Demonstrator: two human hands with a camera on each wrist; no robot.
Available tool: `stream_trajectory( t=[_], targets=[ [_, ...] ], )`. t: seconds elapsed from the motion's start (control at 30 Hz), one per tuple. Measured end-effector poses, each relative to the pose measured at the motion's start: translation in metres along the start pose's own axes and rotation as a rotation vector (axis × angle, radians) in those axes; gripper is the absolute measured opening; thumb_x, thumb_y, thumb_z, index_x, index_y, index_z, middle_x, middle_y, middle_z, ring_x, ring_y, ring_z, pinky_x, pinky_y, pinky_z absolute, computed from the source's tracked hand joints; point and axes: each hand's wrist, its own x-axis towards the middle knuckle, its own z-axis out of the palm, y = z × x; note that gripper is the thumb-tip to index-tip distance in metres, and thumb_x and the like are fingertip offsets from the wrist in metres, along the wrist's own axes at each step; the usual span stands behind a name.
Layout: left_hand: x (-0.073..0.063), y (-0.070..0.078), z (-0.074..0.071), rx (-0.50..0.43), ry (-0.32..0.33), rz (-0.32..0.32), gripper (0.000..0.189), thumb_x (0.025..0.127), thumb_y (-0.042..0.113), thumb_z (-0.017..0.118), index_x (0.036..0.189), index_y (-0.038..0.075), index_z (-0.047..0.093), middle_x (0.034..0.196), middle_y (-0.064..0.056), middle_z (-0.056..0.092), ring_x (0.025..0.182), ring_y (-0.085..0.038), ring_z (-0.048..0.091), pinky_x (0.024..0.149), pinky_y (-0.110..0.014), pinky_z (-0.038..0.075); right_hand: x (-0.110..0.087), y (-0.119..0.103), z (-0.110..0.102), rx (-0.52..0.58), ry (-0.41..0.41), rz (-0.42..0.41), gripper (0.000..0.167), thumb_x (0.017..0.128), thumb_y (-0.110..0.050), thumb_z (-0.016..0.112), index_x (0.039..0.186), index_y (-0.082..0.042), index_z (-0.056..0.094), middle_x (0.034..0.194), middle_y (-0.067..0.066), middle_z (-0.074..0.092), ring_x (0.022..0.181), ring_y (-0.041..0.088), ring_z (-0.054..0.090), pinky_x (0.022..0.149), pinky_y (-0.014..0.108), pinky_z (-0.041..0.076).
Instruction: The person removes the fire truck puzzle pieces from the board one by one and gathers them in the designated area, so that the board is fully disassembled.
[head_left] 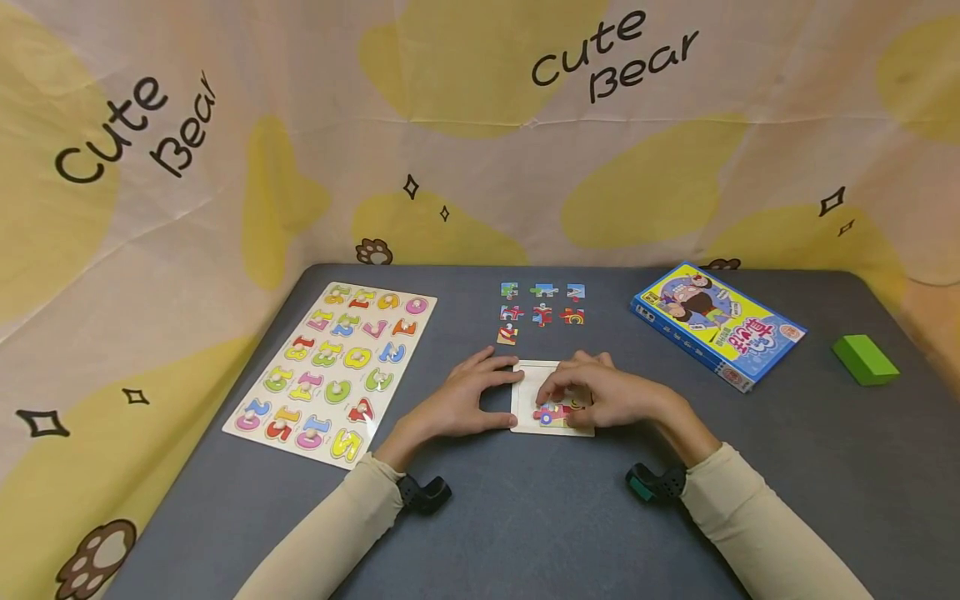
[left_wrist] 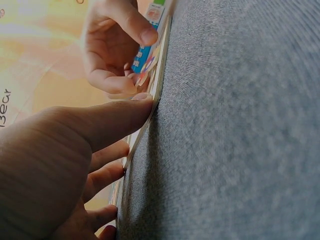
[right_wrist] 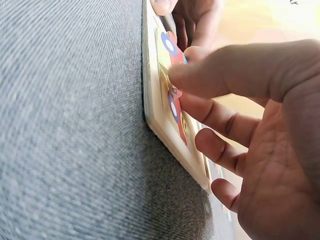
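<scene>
A small wooden puzzle board (head_left: 527, 385) lies flat in front of me, with picture pieces in its lower part. At its left edge my left hand (head_left: 474, 396) rests, thumb at the lower corner and long fingers spread along the side. My right hand (head_left: 611, 392) is over the board's right half. Its thumb and index finger pinch a puzzle piece (right_wrist: 170, 46) showing a red shape and a blue-ringed wheel. That piece leans slightly out of the board in the left wrist view. Beside it sits a similar wheeled piece (right_wrist: 173, 107). Fingers partly hide both.
Several loose puzzle pieces (head_left: 542, 314) lie in rows behind the board. A number puzzle board (head_left: 330, 375) is on the left. A blue and yellow box (head_left: 720, 325) and a green block (head_left: 865, 360) are on the right of the grey table (head_left: 517, 525).
</scene>
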Motion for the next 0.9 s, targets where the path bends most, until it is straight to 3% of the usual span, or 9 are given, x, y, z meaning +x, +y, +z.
stream_trajectory(
  t=[0.27, 0.63, 0.9],
  targets=[
    [-0.0002, -0.0002, 0.0005, -0.009, -0.001, -0.007, 0.065, 0.088, 0.034, 0.079, 0.147, 0.018, 0.057, 0.162, -0.001, 0.041, 0.159, -0.034, 0.013, 0.123, -0.066, 0.013, 0.0008, -0.0036, 0.0010, 0.011, -0.002, 0.002, 0.038, 0.080, -0.015, 0.084, 0.113, -0.028, 0.072, 0.099, -0.006, 0.064, 0.096, 0.017, 0.045, 0.083, 0.044, 0.021],
    [-0.0003, 0.0016, 0.0000, -0.005, 0.006, -0.002, 0.065, 0.088, 0.034, 0.079, 0.147, 0.018, 0.057, 0.162, -0.001, 0.042, 0.159, -0.035, 0.013, 0.123, -0.066, 0.015, 0.0007, -0.0061, 0.0018, -0.032, -0.013, -0.022, 0.040, 0.083, -0.014, 0.081, 0.120, -0.025, 0.073, 0.100, -0.007, 0.065, 0.095, 0.017, 0.044, 0.082, 0.044, 0.021],
    [0.0003, 0.0003, 0.0010, 0.006, 0.020, 0.013, 0.064, 0.087, 0.033, 0.080, 0.146, 0.017, 0.058, 0.161, -0.002, 0.043, 0.159, -0.036, 0.016, 0.123, -0.065, 0.015, 0.0013, -0.0071, 0.0022, -0.032, -0.007, -0.017, 0.035, 0.082, -0.014, 0.082, 0.114, -0.027, 0.072, 0.095, -0.005, 0.062, 0.092, 0.017, 0.044, 0.080, 0.041, 0.019]
  ],
)
